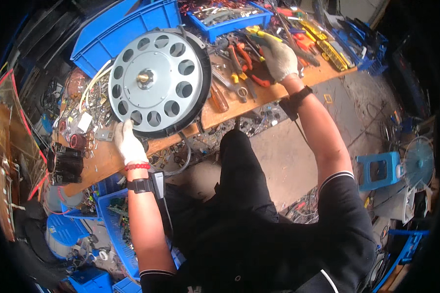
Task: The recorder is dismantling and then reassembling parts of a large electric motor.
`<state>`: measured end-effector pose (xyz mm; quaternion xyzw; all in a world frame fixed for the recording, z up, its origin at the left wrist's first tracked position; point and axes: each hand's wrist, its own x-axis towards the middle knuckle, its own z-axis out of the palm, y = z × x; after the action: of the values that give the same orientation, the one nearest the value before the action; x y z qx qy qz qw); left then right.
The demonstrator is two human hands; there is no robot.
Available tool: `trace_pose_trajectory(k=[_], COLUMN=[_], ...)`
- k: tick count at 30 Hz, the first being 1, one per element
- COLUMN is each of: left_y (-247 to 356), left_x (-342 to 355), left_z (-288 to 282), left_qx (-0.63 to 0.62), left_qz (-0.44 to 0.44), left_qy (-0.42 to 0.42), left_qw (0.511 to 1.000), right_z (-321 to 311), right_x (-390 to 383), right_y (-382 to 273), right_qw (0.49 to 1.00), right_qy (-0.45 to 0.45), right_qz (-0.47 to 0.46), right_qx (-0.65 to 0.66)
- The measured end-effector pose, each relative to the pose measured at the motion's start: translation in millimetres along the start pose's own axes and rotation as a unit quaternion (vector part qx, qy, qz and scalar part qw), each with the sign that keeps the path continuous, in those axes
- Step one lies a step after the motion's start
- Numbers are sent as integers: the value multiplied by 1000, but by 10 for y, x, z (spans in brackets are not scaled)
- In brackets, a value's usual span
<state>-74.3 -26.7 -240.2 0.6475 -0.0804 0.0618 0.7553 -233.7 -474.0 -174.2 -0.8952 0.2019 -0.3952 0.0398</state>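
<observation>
A round grey metal disc [134,83] with a ring of holes, a brass centre fitting and a black rim rests on the wooden bench [210,116]. My left hand [129,141], in a white glove, grips its lower left edge. A grey cable hangs below it. My right hand [280,58], also gloved, is closed on a yellow-handled tool [257,32] above several orange-handled pliers and cutters [242,56]. A wooden-handled screwdriver [219,101] lies just right of the disc.
Blue crates [93,49] and a blue parts tray [230,27] stand behind. Loose small parts [83,136] litter the bench's left end. A blue basket [115,229] is at lower left; a blue stool [379,156] and a fan [418,158] are at right.
</observation>
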Motion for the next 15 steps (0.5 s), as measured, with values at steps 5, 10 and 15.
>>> trace_pose_trajectory(k=[5, 10, 15], left_y=[-8, -7, 49], left_x=[7, 24, 44], left_z=[-3, -30, -103], left_qx=[20, 18, 3], left_qz=[-9, -28, -48], left_qy=[-14, -9, 16], left_qw=[1000, 999, 999], right_z=[49, -160, -489], right_x=[-84, -283, -744], right_y=[102, -104, -1050], right_qw=[992, 999, 986], right_qy=[-83, -16, -95], right_qz=[-50, 7, -37], right_qx=[-85, -40, 134])
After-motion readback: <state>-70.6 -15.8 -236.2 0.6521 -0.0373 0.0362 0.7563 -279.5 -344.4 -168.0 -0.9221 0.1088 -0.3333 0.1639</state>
